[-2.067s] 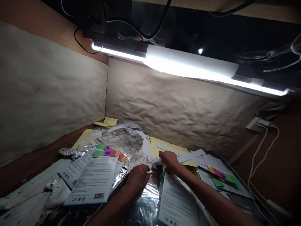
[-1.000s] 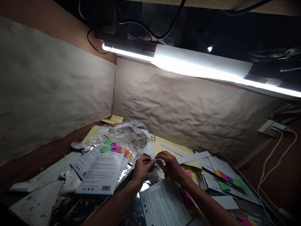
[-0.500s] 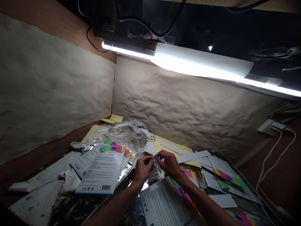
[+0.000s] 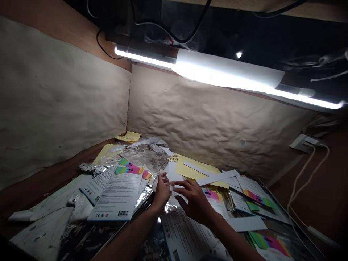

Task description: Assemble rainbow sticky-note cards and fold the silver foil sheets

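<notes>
My left hand [image 4: 162, 194] is in the middle of the table, its fingers curled inward. A small whitish piece [image 4: 172, 188] shows by its fingertips; I cannot make out what it is. Close on the right is my right hand [image 4: 193, 198], with thumb and fingers apart and the fingertips near that piece. Under the hands lies a printed white package [image 4: 187, 232] with a blue edge, partly covered by the right forearm. Similar packages with rainbow-coloured tops, one of them a package with a barcode [image 4: 115, 197], lie to the left.
Crumpled silver film [image 4: 152, 156] lies at the back. Yellow sheets [image 4: 195, 167] and white paper strips [image 4: 219, 177] are behind the right hand. More packages [image 4: 268, 241] lie at right. White cables [image 4: 292, 195] hang from a socket [image 4: 301, 142]; a tube light [image 4: 152, 61] runs overhead.
Both hands were pinching a thin clear film together. Now the right hand's fingers have spread, and the film no longer shows clearly between them. The view has shifted slightly.
</notes>
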Available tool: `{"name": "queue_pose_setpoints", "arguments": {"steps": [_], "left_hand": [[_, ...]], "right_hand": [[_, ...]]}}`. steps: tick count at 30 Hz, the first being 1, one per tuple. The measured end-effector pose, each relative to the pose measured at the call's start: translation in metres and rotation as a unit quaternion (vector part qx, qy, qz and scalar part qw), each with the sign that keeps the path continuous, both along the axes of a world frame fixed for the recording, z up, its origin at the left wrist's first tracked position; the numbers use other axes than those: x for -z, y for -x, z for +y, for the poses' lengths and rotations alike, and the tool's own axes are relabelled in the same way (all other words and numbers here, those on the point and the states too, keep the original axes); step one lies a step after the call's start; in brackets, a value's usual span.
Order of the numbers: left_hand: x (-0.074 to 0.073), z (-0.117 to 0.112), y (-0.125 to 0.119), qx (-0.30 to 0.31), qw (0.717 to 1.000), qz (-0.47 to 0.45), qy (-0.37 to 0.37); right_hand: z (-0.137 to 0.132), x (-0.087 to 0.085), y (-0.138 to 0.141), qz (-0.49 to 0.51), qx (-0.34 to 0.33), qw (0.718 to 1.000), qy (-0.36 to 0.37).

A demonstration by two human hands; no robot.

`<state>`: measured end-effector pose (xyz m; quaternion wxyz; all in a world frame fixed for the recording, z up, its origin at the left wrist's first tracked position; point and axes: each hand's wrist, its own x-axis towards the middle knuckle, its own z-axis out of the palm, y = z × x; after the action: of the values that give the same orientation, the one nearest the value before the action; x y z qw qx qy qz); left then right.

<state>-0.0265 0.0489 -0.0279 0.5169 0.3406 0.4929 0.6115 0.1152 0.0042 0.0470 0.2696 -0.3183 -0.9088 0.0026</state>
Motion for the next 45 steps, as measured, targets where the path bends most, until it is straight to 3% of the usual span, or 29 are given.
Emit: {"name": "queue_pose_setpoints", "arguments": {"steps": [3, 5, 7, 9, 11, 13, 16, 19, 22, 25, 30, 35, 37, 39, 42, 45], "left_hand": [[-0.010, -0.001, 0.005, -0.015, 0.999, 0.035, -0.028], [-0.021, -0.004, 0.008, 0.012, 0.997, 0.052, -0.062], [-0.030, -0.012, 0.009, 0.118, 0.986, 0.077, -0.083], [-0.034, -0.022, 0.008, 0.249, 0.955, 0.139, -0.080], [-0.033, -0.032, 0.005, 0.322, 0.917, 0.229, -0.061], [-0.028, -0.038, 0.001, 0.325, 0.893, 0.307, -0.053], [-0.022, -0.040, -0.005, 0.330, 0.879, 0.341, -0.046], [-0.018, -0.035, -0.011, 0.338, 0.907, 0.250, -0.011], [-0.010, -0.033, -0.022, 0.291, 0.949, 0.116, -0.010], [-0.001, -0.041, -0.036, 0.255, 0.963, 0.087, -0.023], [0.003, -0.065, -0.049, 0.240, 0.954, 0.172, -0.044], [-0.007, -0.068, -0.048, 0.223, 0.957, 0.180, -0.055], [-0.015, -0.070, -0.047, 0.209, 0.963, 0.159, -0.061], [-0.027, -0.076, -0.048, 0.233, 0.964, 0.100, -0.083], [-0.044, -0.090, -0.048, 0.312, 0.937, -0.001, -0.155], [-0.053, -0.098, -0.045, 0.327, 0.918, 0.018, -0.226]], "right_hand": [[-0.024, -0.005, -0.033, 0.091, 0.088, 0.991, 0.039], [-0.043, 0.001, -0.067, 0.175, 0.183, 0.965, 0.063], [-0.063, 0.019, -0.103, 0.244, 0.299, 0.917, 0.099], [-0.079, 0.045, -0.134, 0.290, 0.394, 0.860, 0.147], [-0.089, 0.070, -0.156, 0.321, 0.430, 0.819, 0.206], [-0.093, 0.087, -0.166, 0.341, 0.421, 0.799, 0.260], [-0.089, 0.090, -0.166, 0.343, 0.386, 0.803, 0.299], [-0.081, 0.079, -0.162, 0.339, 0.346, 0.813, 0.322], [-0.074, 0.068, -0.159, 0.355, 0.336, 0.805, 0.335], [-0.073, 0.061, -0.150, 0.367, 0.323, 0.799, 0.351], [-0.079, 0.058, -0.119, 0.479, 0.196, 0.727, 0.452], [-0.085, 0.063, -0.097, 0.548, 0.166, 0.717, 0.398], [-0.089, 0.066, -0.093, 0.574, 0.163, 0.716, 0.363], [-0.094, 0.068, -0.093, 0.588, 0.176, 0.720, 0.323], [-0.104, 0.072, -0.098, 0.560, 0.217, 0.747, 0.285], [-0.109, 0.076, -0.104, 0.497, 0.233, 0.792, 0.269]]}}
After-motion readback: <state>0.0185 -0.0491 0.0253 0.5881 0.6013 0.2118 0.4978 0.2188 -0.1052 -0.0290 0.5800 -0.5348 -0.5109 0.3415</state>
